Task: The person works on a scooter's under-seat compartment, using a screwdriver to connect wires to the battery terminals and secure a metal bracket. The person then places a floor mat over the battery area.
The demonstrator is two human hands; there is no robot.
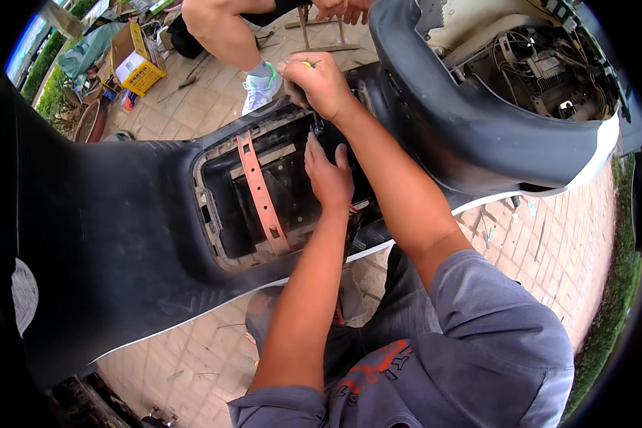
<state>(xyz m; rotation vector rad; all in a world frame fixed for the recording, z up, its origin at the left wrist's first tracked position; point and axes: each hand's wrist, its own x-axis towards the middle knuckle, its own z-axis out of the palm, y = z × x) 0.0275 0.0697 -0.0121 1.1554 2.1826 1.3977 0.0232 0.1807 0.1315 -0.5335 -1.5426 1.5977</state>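
My right hand [319,84] is closed around what looks like a screwdriver, mostly hidden in the fist; the yellow end of its handle [308,64] shows at the top. Its dark shaft seems to point down into the open battery compartment of a black electric scooter's footboard [143,207]. Just below, my left hand [329,175] reaches in with fingers stretched and thumb apart. Its fingertips are beside a small dark part [317,128] under the right fist; whether they touch it I cannot tell. An orange-red perforated metal strap [260,189] crosses the compartment to the left.
At the right, the scooter's seat housing [471,135] stands open over wiring and a finned controller [546,69]. Across the scooter sits another person with a white-green shoe [260,89]. A yellow carton [139,68] and clutter lie at the far left on brick paving.
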